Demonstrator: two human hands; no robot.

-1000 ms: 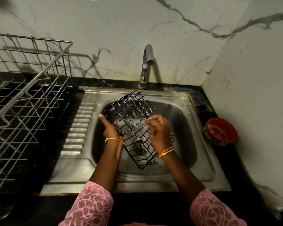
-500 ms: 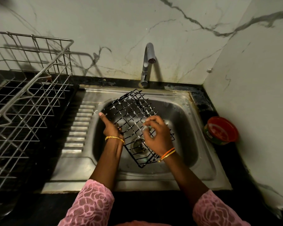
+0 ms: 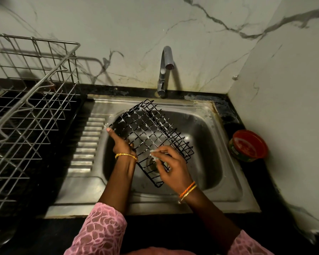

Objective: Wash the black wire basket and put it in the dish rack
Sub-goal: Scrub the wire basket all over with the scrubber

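Over the sink (image 3: 228, 183), her left hand (image 3: 122, 143) grips the tilted, soapy black wire basket (image 3: 151, 133); her right hand (image 3: 170, 167) pinches its near wires. Slick suds could let it slip.

L hand (image 3: 122, 144) w/ thumb out, fingers curled; R hand (image 3: 170, 167) fingers pinched.

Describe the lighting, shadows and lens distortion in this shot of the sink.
Head view: dim, warm light; the dish rack throws a soft grid shadow on the marble wall behind it; the sink steel shows dull glare. Wide-angle bending curves the rack wires and counter edges. The black wire basket, left hand and right hand are fairly sharp; the frame corners darken.
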